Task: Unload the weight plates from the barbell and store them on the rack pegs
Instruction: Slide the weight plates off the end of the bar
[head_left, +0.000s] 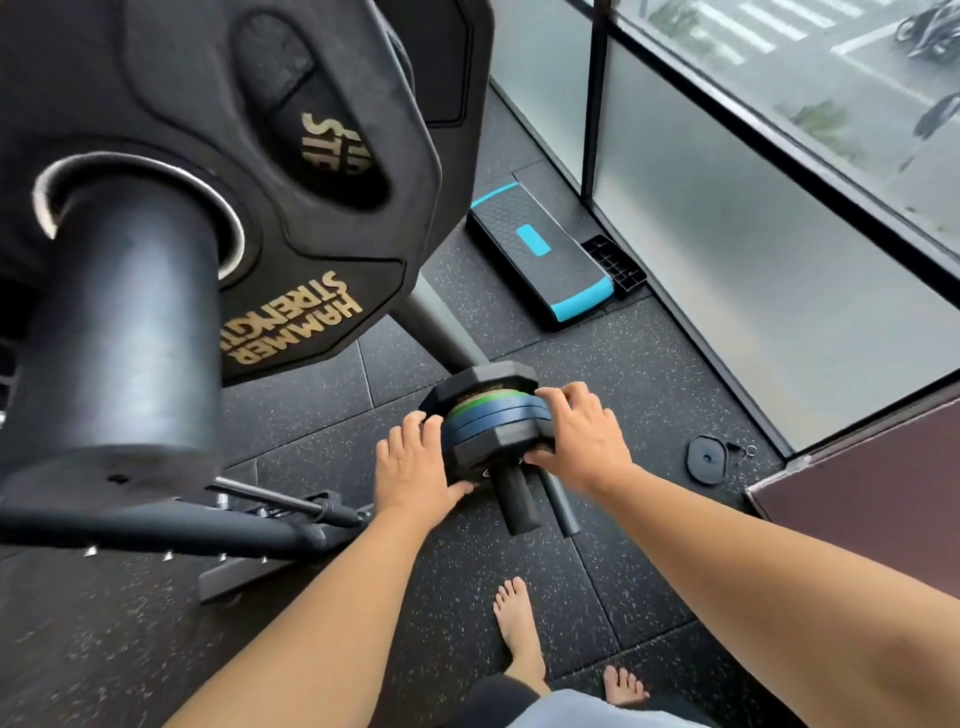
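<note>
A low black peg (514, 501) near the floor carries a stack of small weight plates (493, 415): black ones at both ends, blue and green ones between. My left hand (415, 467) grips the left edge of the nearest black plate (493, 441), fingers over its rim, thumb under. My right hand (582, 436) grips the right edge of the same stack, fingers curled over the top, thumb below. Close to the camera at upper left, a big black Hammer Strength plate (291, 218) sits on a thick black sleeve (124, 332).
A second thin peg (563, 506) sticks out beside the first. A small black plate (706, 460) lies on the speckled rubber floor at right. A black and blue step platform (540, 254) lies by the frosted glass wall (753, 260). My bare feet (519, 634) stand below.
</note>
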